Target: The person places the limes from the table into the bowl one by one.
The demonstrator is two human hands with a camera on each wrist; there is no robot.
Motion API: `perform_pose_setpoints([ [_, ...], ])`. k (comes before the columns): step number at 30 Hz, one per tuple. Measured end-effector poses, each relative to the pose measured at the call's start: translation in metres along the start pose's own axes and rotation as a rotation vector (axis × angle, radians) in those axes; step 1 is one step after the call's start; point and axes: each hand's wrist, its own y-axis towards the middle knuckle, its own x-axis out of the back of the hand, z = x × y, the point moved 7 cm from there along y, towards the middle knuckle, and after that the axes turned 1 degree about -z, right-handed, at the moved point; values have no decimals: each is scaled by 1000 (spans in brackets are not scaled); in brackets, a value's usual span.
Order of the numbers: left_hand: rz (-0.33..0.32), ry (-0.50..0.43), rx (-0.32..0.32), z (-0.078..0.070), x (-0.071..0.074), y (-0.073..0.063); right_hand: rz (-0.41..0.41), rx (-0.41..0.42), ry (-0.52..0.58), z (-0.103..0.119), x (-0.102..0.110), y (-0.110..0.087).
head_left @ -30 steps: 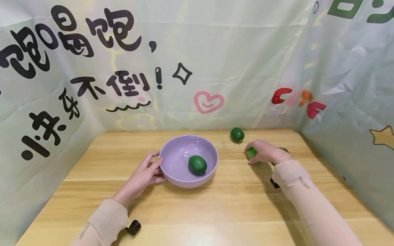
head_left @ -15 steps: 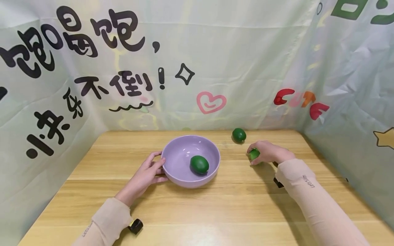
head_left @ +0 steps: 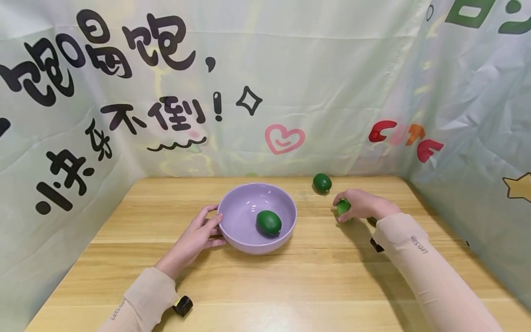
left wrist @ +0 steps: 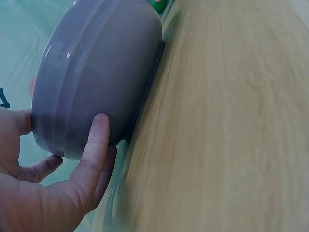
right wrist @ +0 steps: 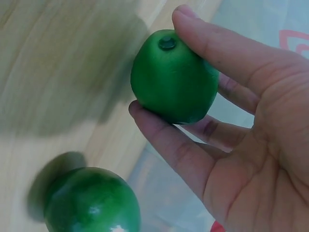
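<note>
Pale wooden table (head_left: pixel 257 286) viewed from above, with a printed cloth (head_left: pixel 323 78) hung along the far side and down the left and right. Around the middle of the table, a round purple bowl (head_left: pixel 258 249), upright, with a dark green fruit (head_left: pixel 268 223) lying inside, right of centre and toward the near side. At left, left hand (head_left: pixel 201 233) gripping the bowl's left side, thumb over the rim, fingers a little spread and bent against the outer wall. At right, well apart from the bowl, right hand (head_left: pixel 360 204) pinching a brighter green fruit (head_left: pixel 343 207) between thumb and fingertips, with a small dark button on the fruit's end; whether lifted or touching the table, impossible to tell. Near the table's far edge, just left of the right hand and farther back, an oval fruit (head_left: pixel 322 183). In the right wrist view, near the pinched one, a glossy fruit (right wrist: pixel 94 203) on the table, partly cut off. On both arms, beige sleeves (head_left: pixel 415 258). On the cloth, black lettering (head_left: pixel 176 113) at left, a pink heart (head_left: pixel 284 141) in the middle, and at right, colourful letters spelling CUTE (head_left: pixel 415 135) and a yellow star (head_left: pixel 519 186).
</note>
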Motion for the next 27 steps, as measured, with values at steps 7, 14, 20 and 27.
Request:
perform_pose_setpoints([
  [7,2,-3,0,0,0,0,-8,1,29,6,7,-3],
  [14,-2,-5,0,0,0,0,-31,36,35,19,17,-6],
  [20,-5,-4,0,0,0,0,-45,58,31,28,22,-6],
  [27,4,-1,-5,-1,0,-1,-87,91,0,39,31,-6],
])
